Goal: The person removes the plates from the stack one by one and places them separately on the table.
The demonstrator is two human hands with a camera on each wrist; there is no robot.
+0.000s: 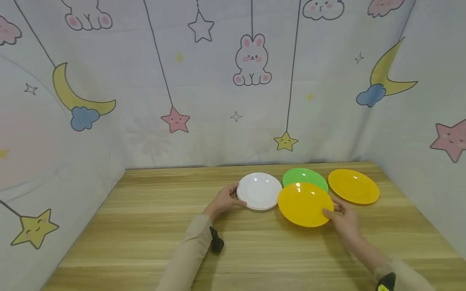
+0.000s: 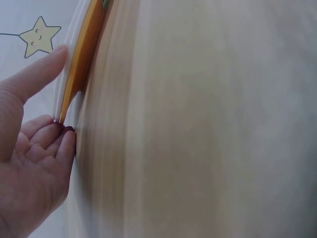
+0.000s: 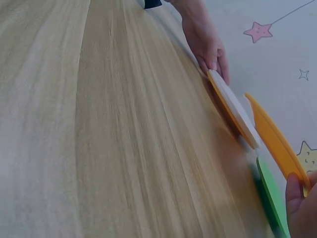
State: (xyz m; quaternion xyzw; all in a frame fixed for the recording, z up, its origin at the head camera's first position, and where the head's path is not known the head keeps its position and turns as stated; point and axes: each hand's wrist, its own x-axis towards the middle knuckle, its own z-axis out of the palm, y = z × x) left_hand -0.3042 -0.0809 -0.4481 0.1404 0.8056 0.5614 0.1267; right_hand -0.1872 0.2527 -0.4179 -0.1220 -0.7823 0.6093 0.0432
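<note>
My left hand (image 1: 225,201) pinches the left rim of a small stack of plates, thumb at the white upper rim and fingers at the edge below. A white plate (image 1: 259,191) tops the stack; orange-yellow plate edge (image 3: 229,110) shows under the white in the right wrist view. With thumb over and fingers under its right rim, my right hand (image 1: 344,220) holds a yellow plate (image 1: 303,204) raised and tilted. That plate overlaps the front of a green plate (image 1: 305,175) in the head view. In the left wrist view the left thumb and fingers (image 2: 49,136) show clearly.
Another yellow plate (image 1: 354,186) lies at the back right of the wooden table (image 1: 145,238). Behind and beside the table hangs a pale cloth backdrop (image 1: 211,81) with cartoon rabbits, stars and moons. A dark device (image 1: 216,241) is strapped at the left wrist.
</note>
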